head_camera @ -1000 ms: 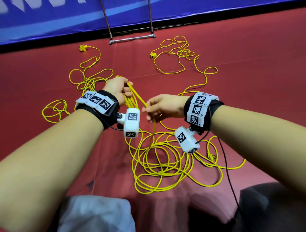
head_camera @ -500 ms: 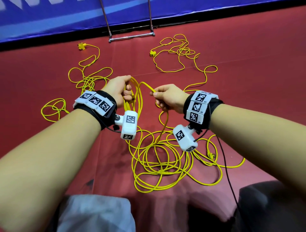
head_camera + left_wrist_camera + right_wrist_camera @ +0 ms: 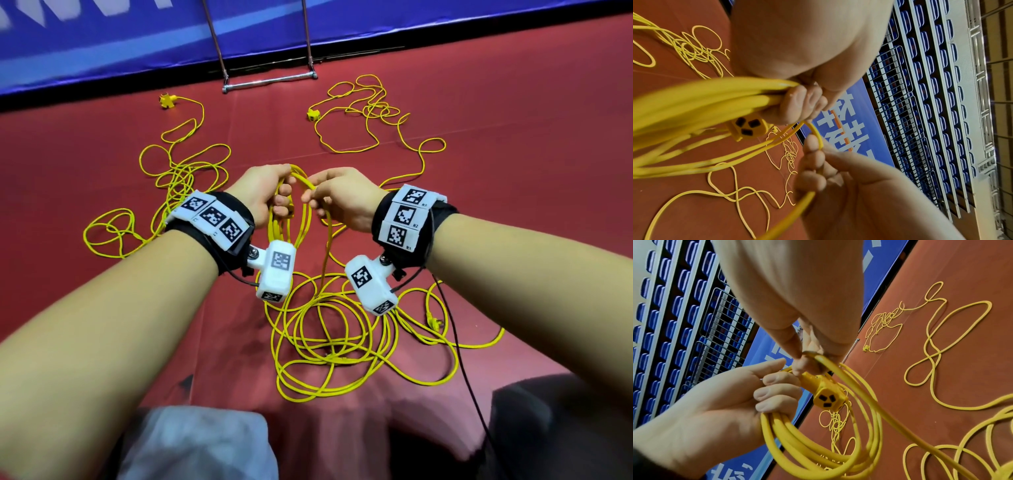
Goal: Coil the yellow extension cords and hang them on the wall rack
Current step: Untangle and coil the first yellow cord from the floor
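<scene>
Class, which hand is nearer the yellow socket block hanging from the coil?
Left. The left hand grips the coil beside the socket block; the right hand pinches a strand just above.

Bright, even light; blurred, warped edges

I stood in a sports arena: red court flooring [image 3: 513,137], blue banner [image 3: 102,41] at top, blue seat rows [image 3: 931,81] at right.

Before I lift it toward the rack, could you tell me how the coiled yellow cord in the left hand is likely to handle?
Probably floppy: the coil sags in loose loops below the left hand. The socket end dangles beside the fingers and may swing. The strand pinched by the right hand runs down to the loose cord on the floor, so that will likely drag.
</scene>
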Tool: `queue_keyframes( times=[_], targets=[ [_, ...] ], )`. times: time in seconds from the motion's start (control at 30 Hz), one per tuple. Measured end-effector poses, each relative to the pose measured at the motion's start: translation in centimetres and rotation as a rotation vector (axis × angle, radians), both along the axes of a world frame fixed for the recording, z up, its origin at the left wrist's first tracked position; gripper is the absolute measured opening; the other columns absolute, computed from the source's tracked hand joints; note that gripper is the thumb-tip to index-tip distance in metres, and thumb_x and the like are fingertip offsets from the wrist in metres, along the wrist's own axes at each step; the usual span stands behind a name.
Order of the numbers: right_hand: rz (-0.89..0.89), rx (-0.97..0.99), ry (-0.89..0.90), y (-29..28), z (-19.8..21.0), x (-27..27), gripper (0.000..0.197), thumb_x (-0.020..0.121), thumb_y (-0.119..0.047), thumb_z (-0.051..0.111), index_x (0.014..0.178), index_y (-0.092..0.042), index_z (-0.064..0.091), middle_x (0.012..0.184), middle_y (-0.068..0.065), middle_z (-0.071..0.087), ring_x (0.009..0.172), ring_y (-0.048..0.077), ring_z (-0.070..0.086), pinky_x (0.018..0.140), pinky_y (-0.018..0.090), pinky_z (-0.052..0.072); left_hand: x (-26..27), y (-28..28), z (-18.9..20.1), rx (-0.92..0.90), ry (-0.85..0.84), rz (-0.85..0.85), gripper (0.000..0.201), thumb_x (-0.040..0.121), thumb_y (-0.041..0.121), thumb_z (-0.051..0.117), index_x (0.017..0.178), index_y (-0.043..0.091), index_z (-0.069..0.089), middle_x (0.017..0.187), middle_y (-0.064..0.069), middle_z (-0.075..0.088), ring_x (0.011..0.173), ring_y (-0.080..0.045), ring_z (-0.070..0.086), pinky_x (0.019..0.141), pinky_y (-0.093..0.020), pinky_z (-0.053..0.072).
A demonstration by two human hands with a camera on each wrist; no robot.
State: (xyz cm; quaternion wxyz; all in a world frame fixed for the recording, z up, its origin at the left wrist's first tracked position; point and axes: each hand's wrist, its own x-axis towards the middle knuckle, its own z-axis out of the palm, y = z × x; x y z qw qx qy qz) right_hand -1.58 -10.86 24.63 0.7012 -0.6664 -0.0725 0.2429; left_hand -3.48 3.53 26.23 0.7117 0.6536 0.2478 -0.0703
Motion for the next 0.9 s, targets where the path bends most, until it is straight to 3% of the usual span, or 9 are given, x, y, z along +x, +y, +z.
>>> queue_keyframes(
  times=[0.07,0.17,0.3,0.43,0.5,0.6,0.7,0.8,0.9],
  targets=[
    [0.050,0.053,0.042,0.1,0.2,-0.3,0.026,0.087,0.016,0.045,0.098,-0.005,0.056,0.078,0.013,0.060,0.055,0.014,0.053,0.049,0.024,0.045,0.0,-0.1,0.0,-0.004,-0.008,-0.006,0.032,0.104,0.030,0.041,0.077,0.014,0.045,0.044,0.006,0.035,0.030,-0.006,0.025,0.033,-0.013,0.019],
    [0.131,0.065,0.079,-0.1,0.0,-0.3,0.039,0.089,0.015,0.041,0.114,-0.010,0.058,0.077,0.008,0.060,0.061,0.017,0.056,0.059,0.029,0.052,-0.1,0.0,0.1,-0.027,-0.003,-0.004,0.031,0.104,0.029,0.042,0.076,0.016,0.043,0.043,0.007,0.034,0.030,-0.006,0.025,0.033,-0.013,0.020],
    [0.194,0.087,0.102,-0.4,0.0,-0.5,0.043,0.091,0.013,0.039,0.110,-0.018,0.060,0.076,0.005,0.059,0.064,0.016,0.056,0.062,0.028,0.049,-0.1,0.1,0.0,-0.010,-0.001,0.007,0.030,0.104,0.029,0.043,0.077,0.016,0.043,0.046,0.005,0.035,0.031,-0.006,0.026,0.033,-0.014,0.021],
    [0.202,0.145,0.103,0.1,0.3,-0.5,0.037,0.091,0.011,0.045,0.123,-0.006,0.053,0.088,0.009,0.065,0.063,0.014,0.059,0.057,0.023,0.049,-0.1,0.0,-0.2,-0.008,0.010,-0.018,0.038,0.105,0.034,0.037,0.074,0.013,0.044,0.047,0.000,0.038,0.040,-0.012,0.030,0.033,-0.014,0.021],
    [0.216,0.149,0.091,0.5,0.4,-0.7,0.026,0.093,0.009,0.046,0.118,0.002,0.054,0.093,0.015,0.065,0.061,0.011,0.062,0.055,0.019,0.051,0.0,0.0,-0.2,-0.021,0.028,-0.039,0.046,0.106,0.039,0.031,0.071,0.013,0.044,0.043,-0.001,0.038,0.045,-0.016,0.033,0.034,-0.014,0.021],
    [0.144,0.188,0.101,0.7,0.4,-0.8,0.022,0.094,0.008,0.047,0.114,0.001,0.054,0.085,0.014,0.066,0.061,0.014,0.063,0.055,0.019,0.052,-0.1,-0.1,0.0,-0.037,0.049,-0.064,0.050,0.105,0.042,0.028,0.068,0.013,0.045,0.043,-0.002,0.038,0.038,-0.017,0.040,0.036,-0.013,0.023],
    [0.152,0.136,0.076,0.6,0.4,-0.8,0.032,0.094,0.007,0.049,0.124,-0.004,0.053,0.082,0.011,0.067,0.066,0.019,0.062,0.059,0.024,0.054,-0.2,0.0,0.0,-0.019,0.061,-0.053,0.048,0.104,0.042,0.036,0.066,0.014,0.043,0.043,-0.002,0.037,0.036,-0.016,0.038,0.038,-0.015,0.028],
    [0.248,0.090,0.065,0.4,0.2,-1.0,0.050,0.093,0.009,0.048,0.138,-0.013,0.047,0.082,0.008,0.066,0.068,0.020,0.062,0.070,0.033,0.054,-0.3,0.1,0.1,-0.015,0.078,-0.032,0.043,0.103,0.039,0.041,0.067,0.014,0.042,0.041,-0.002,0.035,0.032,-0.016,0.038,0.043,-0.023,0.034],
    [0.293,0.065,0.034,0.7,-0.1,-1.3,0.059,0.093,0.011,0.044,0.146,-0.015,0.041,0.082,0.006,0.064,0.067,0.018,0.060,0.069,0.031,0.052,-0.6,0.2,0.3,-0.025,0.090,-0.046,0.044,0.104,0.038,0.038,0.067,0.013,0.043,0.041,-0.005,0.039,0.030,-0.016,0.037,0.040,-0.019,0.036]
  ],
)
